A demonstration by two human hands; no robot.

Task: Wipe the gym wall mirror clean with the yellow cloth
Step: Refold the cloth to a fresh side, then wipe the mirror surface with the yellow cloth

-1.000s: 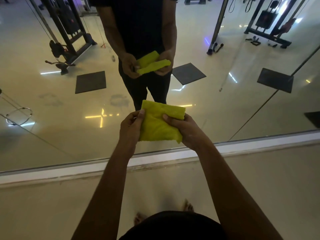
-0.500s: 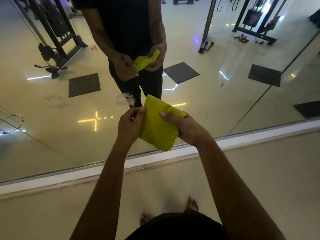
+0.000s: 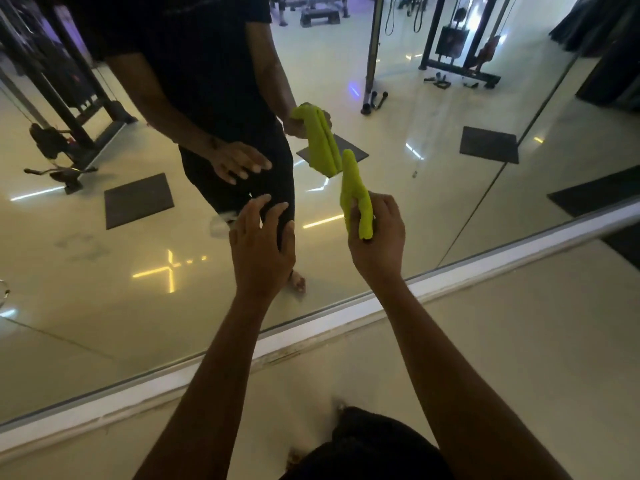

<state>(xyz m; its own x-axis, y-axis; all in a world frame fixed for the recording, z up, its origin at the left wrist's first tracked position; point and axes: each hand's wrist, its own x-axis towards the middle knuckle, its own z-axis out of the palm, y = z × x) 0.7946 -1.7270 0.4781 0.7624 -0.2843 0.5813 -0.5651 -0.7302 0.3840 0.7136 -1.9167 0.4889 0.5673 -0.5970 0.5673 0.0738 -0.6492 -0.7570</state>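
Mirror (image 3: 433, 209) unwiped as far as visible: smudges low on glass, hazy patch just beyond left hand. Yellow cloth (image 3: 356, 199) folded narrow, upright, pinched in right hand (image 3: 375, 237), near glass but contact unclear. Left hand (image 3: 261, 251) empty, fingers spread, reaching toward glass. Judgement: wiping not yet begun, whole pane left. White sill (image 3: 311, 327) along mirror foot. Pale glossy floor (image 3: 519, 358); reflection shows cable machines, dark floor mats, dim lighting.
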